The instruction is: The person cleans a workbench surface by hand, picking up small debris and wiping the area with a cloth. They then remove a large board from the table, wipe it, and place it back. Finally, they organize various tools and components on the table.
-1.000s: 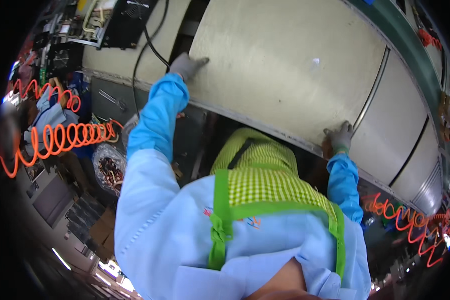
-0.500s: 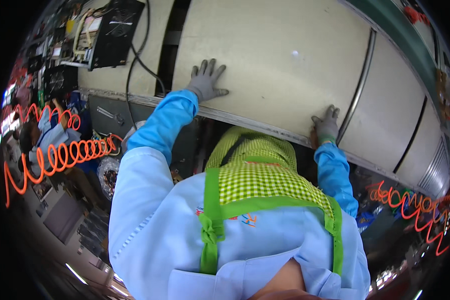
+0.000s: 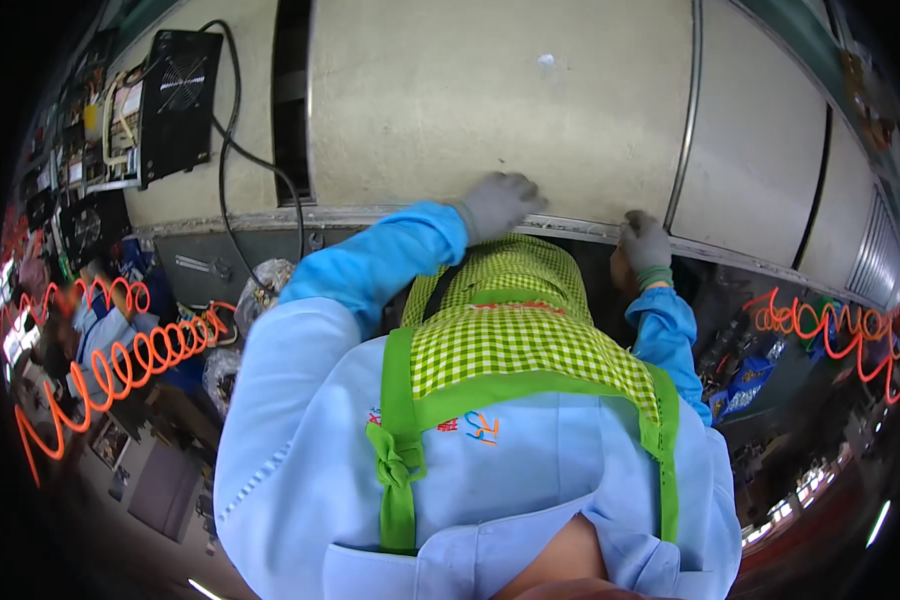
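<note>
Both of my hands wear grey gloves under blue sleeve covers. My left hand (image 3: 501, 207) is at the near edge of a pale board (image 3: 510, 110), its fingers curled. Its palm is turned away, so anything inside is hidden. To its right, my right hand (image 3: 645, 245) bends its fingers at the metal rim (image 3: 595, 232) of the bench, with the bare thumb side low against it. The grip looks closed around that rim. My green checked apron (image 3: 520, 355) reaches up to the bench edge.
A black fan-fitted unit (image 3: 180, 105) with a dark cable (image 3: 228, 130) stands at the far left. Past a dark gap (image 3: 291, 100), a metal bar (image 3: 688, 120) borders the board. Orange coiled hoses (image 3: 120, 350) hang at both sides. A person (image 3: 100, 320) works at left.
My left hand has moved right and back toward the bench edge, its spread fingers now curled. The right hand has drawn down to the rim. The whole view has turned slightly.
</note>
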`<control>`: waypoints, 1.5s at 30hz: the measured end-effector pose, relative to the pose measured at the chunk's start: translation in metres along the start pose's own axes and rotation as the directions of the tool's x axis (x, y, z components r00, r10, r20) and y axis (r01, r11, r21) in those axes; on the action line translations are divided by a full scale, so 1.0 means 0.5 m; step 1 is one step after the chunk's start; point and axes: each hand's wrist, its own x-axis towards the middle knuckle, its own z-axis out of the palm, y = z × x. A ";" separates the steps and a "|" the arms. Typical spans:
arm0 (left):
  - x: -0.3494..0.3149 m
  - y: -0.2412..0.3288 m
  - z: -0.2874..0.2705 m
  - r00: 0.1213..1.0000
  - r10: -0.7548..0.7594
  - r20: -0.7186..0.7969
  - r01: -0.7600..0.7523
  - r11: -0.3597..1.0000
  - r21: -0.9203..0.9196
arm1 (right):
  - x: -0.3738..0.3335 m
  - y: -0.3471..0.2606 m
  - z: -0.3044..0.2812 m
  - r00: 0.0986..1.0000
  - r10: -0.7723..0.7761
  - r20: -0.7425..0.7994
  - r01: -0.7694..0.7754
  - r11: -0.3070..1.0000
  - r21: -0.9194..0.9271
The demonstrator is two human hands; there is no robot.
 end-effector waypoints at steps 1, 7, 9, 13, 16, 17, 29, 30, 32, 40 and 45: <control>0.023 0.017 0.034 0.995 0.091 0.032 -0.091 0.996 0.008 | -0.016 0.010 0.011 1.000 -0.006 0.010 0.007 0.997 -0.078; 0.105 0.042 0.078 0.942 0.203 0.266 -0.261 0.944 0.204 | -0.054 -0.051 0.067 0.995 0.101 0.000 -0.100 0.987 -0.130; 0.112 0.043 0.075 0.926 0.210 0.313 -0.292 0.925 0.242 | -0.044 -0.060 0.100 0.986 0.158 -0.050 -0.165 0.969 -0.186; 0.132 0.023 0.090 0.902 0.296 0.315 -0.374 0.899 0.226 | -0.036 -0.031 0.142 0.993 0.019 -0.115 -0.042 0.980 -0.194; 0.135 0.034 0.075 0.943 0.235 0.236 -0.261 0.961 0.087 | -0.033 -0.012 0.128 0.992 -0.083 -0.099 0.070 0.989 -0.128; 0.130 0.043 0.071 0.974 0.167 0.153 -0.168 0.986 -0.006 | -0.060 -0.031 0.083 0.985 -0.105 -0.138 0.101 0.994 -0.031; 0.190 0.298 0.254 0.994 -0.053 0.097 0.076 0.967 -0.244 | -0.327 0.365 0.099 0.973 0.232 -0.008 -0.205 0.875 0.439; 0.195 0.312 0.271 0.992 -0.087 0.091 0.107 0.963 -0.246 | -0.352 0.392 0.093 0.952 0.304 0.028 -0.271 0.801 0.534; 0.236 0.330 0.287 0.970 -0.135 0.202 0.171 0.970 -0.170 | -0.398 0.457 0.083 0.906 0.418 0.066 -0.289 0.496 0.819; 0.445 0.543 0.331 0.931 0.091 0.355 -0.061 0.994 -0.093 | -0.663 0.512 0.202 0.935 0.317 0.157 -0.015 -0.406 0.914; 0.613 0.742 0.377 0.816 0.457 0.355 -0.459 0.884 -0.083 | -0.767 0.447 0.233 1.000 -0.022 0.003 -0.016 -0.619 0.786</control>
